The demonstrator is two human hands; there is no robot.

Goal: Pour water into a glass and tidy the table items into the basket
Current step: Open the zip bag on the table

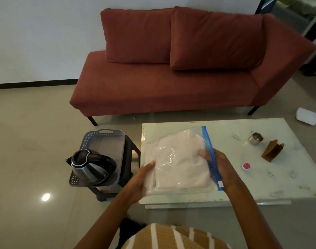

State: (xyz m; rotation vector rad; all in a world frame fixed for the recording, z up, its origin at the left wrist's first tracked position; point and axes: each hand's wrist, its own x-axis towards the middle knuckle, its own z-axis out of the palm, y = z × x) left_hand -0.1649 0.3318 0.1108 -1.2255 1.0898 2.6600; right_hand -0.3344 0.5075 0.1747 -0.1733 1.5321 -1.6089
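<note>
A clear zip bag (178,160) with a white folded cloth inside and a blue zip edge is held over the left part of the white table (243,191). My left hand (142,178) grips its near left edge, thumb on top. My right hand (218,162) grips its right side by the blue zip. A grey basket (106,139) rests on a dark stool left of the table, and a steel kettle (92,165) with a black handle stands in its near end. A small steel cup (255,138) stands on the table at the far right.
On the table's right part lie a brown folded holder (273,150), a small pink-topped lid (246,166) and several small pale bits. A red sofa (180,72) stands behind the table. A white box (307,116) lies on the floor at the far right.
</note>
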